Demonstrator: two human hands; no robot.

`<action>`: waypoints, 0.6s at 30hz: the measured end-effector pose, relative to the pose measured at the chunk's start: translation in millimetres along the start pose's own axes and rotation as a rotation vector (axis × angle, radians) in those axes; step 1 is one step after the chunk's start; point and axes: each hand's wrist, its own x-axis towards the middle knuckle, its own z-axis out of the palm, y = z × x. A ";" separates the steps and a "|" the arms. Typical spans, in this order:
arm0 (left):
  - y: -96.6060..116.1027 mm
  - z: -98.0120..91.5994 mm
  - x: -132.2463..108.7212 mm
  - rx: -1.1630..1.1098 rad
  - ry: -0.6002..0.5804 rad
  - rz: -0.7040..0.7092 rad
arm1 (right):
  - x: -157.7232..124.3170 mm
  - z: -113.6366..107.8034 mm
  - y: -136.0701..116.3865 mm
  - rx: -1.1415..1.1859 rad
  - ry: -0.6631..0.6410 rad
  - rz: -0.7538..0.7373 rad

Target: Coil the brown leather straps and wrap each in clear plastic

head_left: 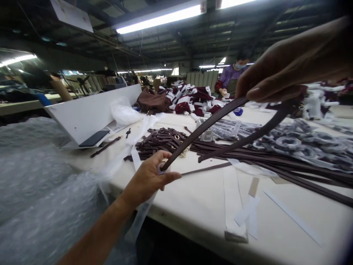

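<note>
My left hand [150,176] is closed in a pinch on the lower end of a long dark brown leather strap [202,129], together with a bit of white paper wrap. The strap rises to the upper right, where my right hand [292,62], close to the camera, is closed on it near its fold. The strap's second length [248,138] hangs back down over the table. Beneath lies a pile of similar brown straps [165,141] with metal fittings.
The white table [204,206] carries paper strips [234,209], wrapped straps [303,141], maroon bags [193,101], a brown bag [153,101], a white board [91,114] and a phone [94,138]. Bubble wrap [33,184] lies to the left. A masked person [234,75] works across the table.
</note>
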 end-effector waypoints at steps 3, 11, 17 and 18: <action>25.2 14.3 7.7 -0.057 0.006 0.127 | 12.1 12.7 -55.6 -0.148 -0.327 -0.205; 38.5 -23.5 7.8 -0.098 0.209 0.265 | 6.6 36.3 -102.4 0.066 -0.254 -0.387; 38.4 -40.0 2.7 -0.085 0.242 0.212 | 25.5 32.5 -102.8 0.173 -0.283 -0.360; 40.1 -40.3 2.0 -0.070 0.233 0.223 | 30.7 35.8 -107.3 0.162 -0.334 -0.422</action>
